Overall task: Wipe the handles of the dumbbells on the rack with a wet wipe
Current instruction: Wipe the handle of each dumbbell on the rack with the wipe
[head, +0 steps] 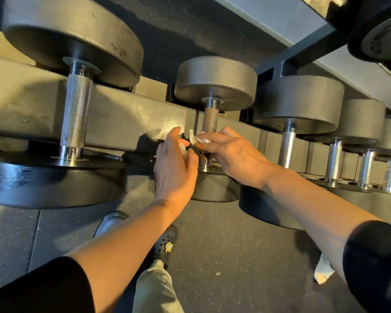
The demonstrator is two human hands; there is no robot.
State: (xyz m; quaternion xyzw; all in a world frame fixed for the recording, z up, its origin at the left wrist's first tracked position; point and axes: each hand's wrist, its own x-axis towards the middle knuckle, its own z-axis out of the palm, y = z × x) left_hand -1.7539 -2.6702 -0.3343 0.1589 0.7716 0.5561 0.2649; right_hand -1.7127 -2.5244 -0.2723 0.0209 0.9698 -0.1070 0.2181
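both hands meet at the knurled handle of the small middle dumbbell, which lies across the rack rail so its grip is bare between the 2 heads and easy to reach. the right hand pinches a crumpled white wet wipe between fingertips and thumb, holding it against the lower part of that handle, where a palm would sit. the left hand is close beside it with fingers loosely curled; a scrap of white shows at its fingers, so it seems to hold part of the wipe too, perhaps to fold or pass it, though i cannot tell for sure. the large dumbbell's handle on the left and the row of smaller handles on the right sit untouched. a white packet lies on the rubber floor, likely the wipes' supply.
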